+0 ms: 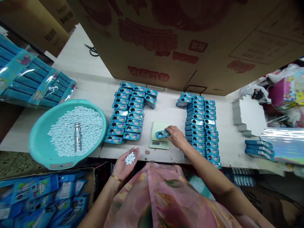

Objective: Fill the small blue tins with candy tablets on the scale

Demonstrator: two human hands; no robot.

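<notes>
Your left hand (pixel 120 170), loosely uncurled, cradles smooth white pellets (pixel 130 158); your right hand (pixel 177 136) pinches a slim, glossy box (pixel 161 134) at the flat scale (pixel 161 126); bulky cardboard carton (pixel 166 41) beyond

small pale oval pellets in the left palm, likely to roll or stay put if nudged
The small pale oval pellets would probably scatter, being loosely heaped on the open left hand. Each is likely light, given how many fit in one palm. Their rounded shapes suggest they may roll or slide.
</notes>
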